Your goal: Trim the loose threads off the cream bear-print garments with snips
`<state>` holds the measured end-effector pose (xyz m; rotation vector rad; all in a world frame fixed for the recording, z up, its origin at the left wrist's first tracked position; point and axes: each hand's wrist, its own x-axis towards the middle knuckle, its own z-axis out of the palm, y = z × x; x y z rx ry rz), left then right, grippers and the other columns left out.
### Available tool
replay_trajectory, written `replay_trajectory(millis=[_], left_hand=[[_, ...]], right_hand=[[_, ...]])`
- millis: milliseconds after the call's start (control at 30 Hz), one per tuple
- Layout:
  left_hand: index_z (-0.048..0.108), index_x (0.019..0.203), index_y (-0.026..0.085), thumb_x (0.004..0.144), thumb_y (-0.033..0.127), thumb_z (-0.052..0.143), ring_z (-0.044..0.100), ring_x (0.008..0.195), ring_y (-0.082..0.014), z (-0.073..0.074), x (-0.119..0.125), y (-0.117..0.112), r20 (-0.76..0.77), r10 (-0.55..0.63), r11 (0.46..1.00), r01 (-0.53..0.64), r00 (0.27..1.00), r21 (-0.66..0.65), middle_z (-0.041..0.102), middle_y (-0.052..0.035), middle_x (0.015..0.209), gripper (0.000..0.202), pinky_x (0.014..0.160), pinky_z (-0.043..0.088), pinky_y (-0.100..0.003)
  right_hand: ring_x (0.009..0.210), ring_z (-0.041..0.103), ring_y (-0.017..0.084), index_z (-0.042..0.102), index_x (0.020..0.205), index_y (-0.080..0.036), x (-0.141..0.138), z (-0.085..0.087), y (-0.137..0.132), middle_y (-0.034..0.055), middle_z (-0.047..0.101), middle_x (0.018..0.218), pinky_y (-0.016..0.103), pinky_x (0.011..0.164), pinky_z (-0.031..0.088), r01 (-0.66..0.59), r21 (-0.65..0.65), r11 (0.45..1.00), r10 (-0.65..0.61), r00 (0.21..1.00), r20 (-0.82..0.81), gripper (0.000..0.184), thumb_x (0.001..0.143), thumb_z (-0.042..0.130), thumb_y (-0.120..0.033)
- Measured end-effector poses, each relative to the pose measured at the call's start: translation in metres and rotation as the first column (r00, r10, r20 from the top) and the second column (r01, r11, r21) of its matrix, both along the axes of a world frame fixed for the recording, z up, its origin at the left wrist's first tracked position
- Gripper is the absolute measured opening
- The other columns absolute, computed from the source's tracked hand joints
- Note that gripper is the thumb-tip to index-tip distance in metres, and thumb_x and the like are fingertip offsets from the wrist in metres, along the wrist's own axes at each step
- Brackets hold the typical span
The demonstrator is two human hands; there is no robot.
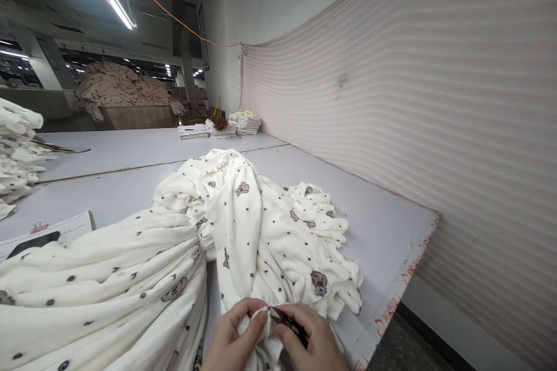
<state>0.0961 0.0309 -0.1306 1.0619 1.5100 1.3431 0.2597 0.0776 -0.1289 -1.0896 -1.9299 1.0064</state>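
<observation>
on the table (378, 217) | printed white cloth (278, 232), bunched toward the person | left hand (239, 330) pinches its edge, right hand (312, 339) closed round dark snips (292, 326) | apparently trimming; next calls for careful blade placement

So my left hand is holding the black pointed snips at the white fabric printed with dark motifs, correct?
Wrong side: the head view shows your right hand holding the black pointed snips at the white fabric printed with dark motifs.
</observation>
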Motion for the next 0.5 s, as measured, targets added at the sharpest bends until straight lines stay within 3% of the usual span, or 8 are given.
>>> replay_trajectory(millis=[100,267,400,500], left_hand=[[0.07,0.078,0.019,0.077,0.041,0.063,0.064,0.08,-0.0216,0.002,0.004,-0.001,-0.103,0.005,0.999,0.0,0.995,0.054,0.071,-0.002,0.076,0.023,0.076,0.048,-0.027],[0.069,0.078,0.02,0.079,0.033,0.06,0.065,0.079,-0.0208,0.002,0.003,-0.001,-0.233,-0.019,0.995,0.042,0.972,0.094,0.071,-0.002,0.077,0.017,0.074,0.048,-0.026],[0.069,0.079,0.02,0.08,0.032,0.059,0.067,0.08,-0.0207,-0.001,0.0,-0.001,-0.279,-0.062,0.99,0.094,0.958,0.102,0.072,-0.0024,0.078,0.016,0.075,0.049,-0.025],[0.069,0.083,0.021,0.083,0.033,0.057,0.067,0.082,-0.0205,0.0,0.0,-0.001,-0.311,-0.119,0.984,0.154,0.943,0.092,0.073,-0.0026,0.082,0.017,0.076,0.049,-0.025]], right_hand=[[0.089,0.068,0.025,0.075,0.094,-0.023,-0.001,0.0,0.001,0.0071,0.075,0.093,0.032,0.081,0.05,-0.064,-0.007,0.998,0.064,0.998,-0.001,0.021,0.084,0.06,-0.034],[0.092,0.067,0.025,0.076,0.093,-0.022,0.0,0.008,0.004,0.0062,0.075,0.094,0.032,0.082,0.05,-0.056,-0.115,0.992,0.056,0.998,0.004,0.02,0.082,0.063,-0.032],[0.08,0.068,0.022,0.077,0.087,-0.022,0.0,0.012,0.005,0.0038,0.075,0.082,0.027,0.07,0.05,-0.096,-0.086,0.992,0.099,0.995,0.033,0.019,0.082,0.059,-0.026],[0.075,0.066,0.021,0.077,0.085,-0.021,-0.002,0.004,0.005,0.0037,0.074,0.077,0.026,0.066,0.049,-0.064,-0.095,0.993,0.065,0.998,0.007,0.02,0.082,0.058,-0.029]])
